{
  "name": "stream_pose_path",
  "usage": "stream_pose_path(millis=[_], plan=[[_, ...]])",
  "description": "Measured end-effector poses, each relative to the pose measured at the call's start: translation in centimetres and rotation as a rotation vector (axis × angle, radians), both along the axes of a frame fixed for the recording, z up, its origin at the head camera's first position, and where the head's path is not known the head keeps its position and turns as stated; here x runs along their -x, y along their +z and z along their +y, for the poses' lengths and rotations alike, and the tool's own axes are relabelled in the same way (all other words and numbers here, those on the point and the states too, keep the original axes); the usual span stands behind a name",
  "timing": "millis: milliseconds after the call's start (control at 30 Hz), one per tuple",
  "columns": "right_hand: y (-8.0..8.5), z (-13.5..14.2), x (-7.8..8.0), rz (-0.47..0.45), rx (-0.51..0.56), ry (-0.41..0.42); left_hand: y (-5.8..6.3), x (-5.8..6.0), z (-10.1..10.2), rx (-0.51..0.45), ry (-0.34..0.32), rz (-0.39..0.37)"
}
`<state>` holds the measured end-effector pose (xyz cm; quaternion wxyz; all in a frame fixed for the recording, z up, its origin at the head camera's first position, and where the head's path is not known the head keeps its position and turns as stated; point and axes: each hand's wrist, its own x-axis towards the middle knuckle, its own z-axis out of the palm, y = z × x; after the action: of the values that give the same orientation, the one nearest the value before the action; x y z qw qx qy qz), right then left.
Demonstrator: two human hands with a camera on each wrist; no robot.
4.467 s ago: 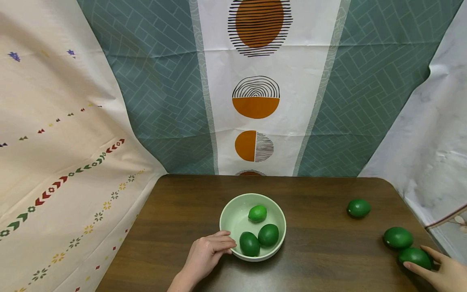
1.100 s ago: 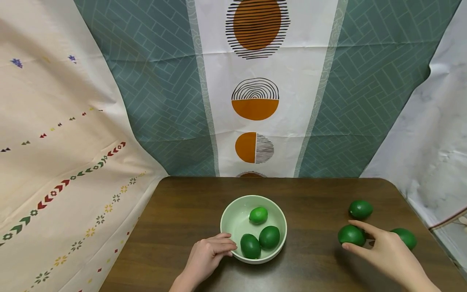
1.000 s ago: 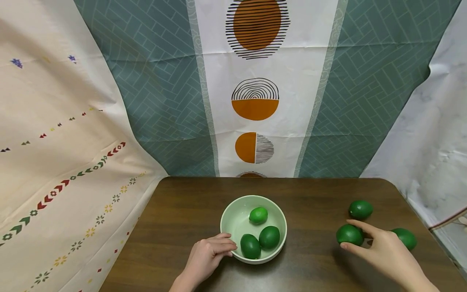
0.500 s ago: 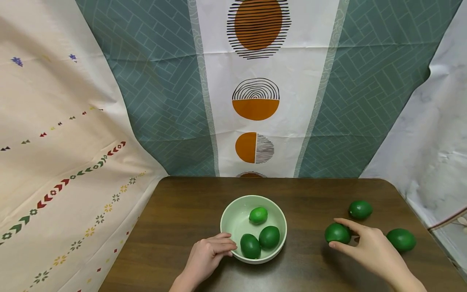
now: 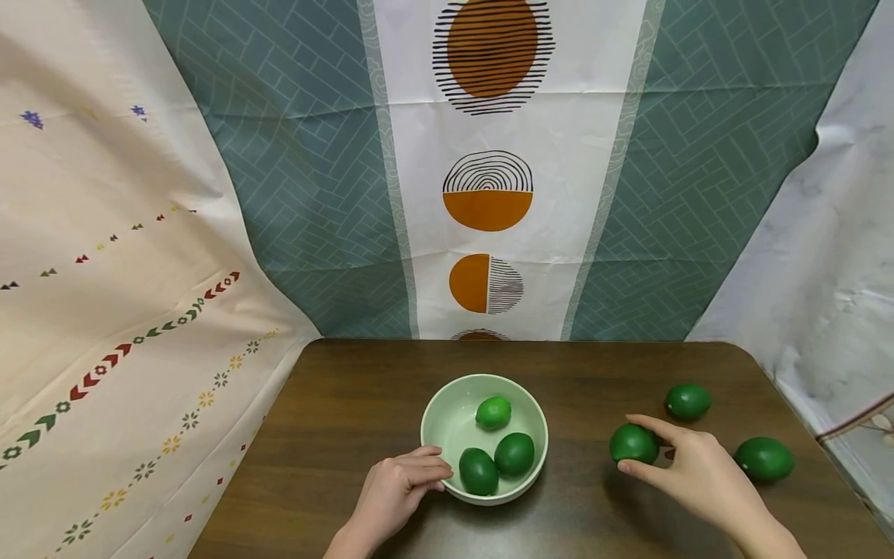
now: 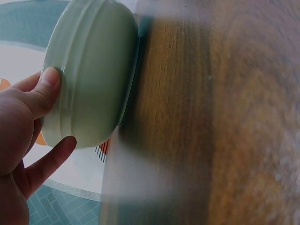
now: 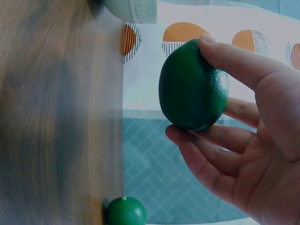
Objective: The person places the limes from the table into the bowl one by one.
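Observation:
My left hand (image 5: 401,493) grips the near-left rim of a pale green bowl (image 5: 447,404), thumb and fingers on its wall in the left wrist view. Inside the bowl lie a small bright green lime (image 5: 493,413) and two larger dark green limes, one on the left (image 5: 478,471) and one on the right (image 5: 514,454). Between thumb and fingertips my right hand (image 5: 698,473) pinches another dark green lime (image 5: 633,443), held above the table to the right of the bowl. The right wrist view shows this lime (image 7: 192,86) clear of the tabletop.
Two more dark green limes rest on the brown wooden table (image 5: 580,373): one farther back (image 5: 687,401), the other near the right edge (image 5: 764,459). A patterned cloth (image 5: 321,194) hangs behind the table, with further cloths at both sides.
The right hand has picked up a lime at the far right and carried it left toward the bowl, slowing lately. The left hand and the bowl have stayed in place.

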<state>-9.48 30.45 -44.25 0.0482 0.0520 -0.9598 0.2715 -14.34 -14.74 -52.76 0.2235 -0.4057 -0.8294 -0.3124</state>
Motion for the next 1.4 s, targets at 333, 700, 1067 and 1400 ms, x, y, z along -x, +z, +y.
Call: stream_pose_path(millis=[333,700,1067,1400], plan=[[0.2,-0.6,0.3,0.001,0.010,0.012,-0.1,0.1,0.0,-0.005,-0.006,0.033],[0.0,-1.7,0.6,0.052,0.034,0.035,0.0,0.0,0.1,-0.010,-0.007,0.021],[-0.1,-2.8,0.7,0.062,0.040,0.051,-0.2,0.0,0.0,-0.009,-0.004,0.012],[-0.1,-3.7,0.8,0.063,0.043,0.076,-0.1,0.1,0.0,-0.012,-0.015,0.044]])
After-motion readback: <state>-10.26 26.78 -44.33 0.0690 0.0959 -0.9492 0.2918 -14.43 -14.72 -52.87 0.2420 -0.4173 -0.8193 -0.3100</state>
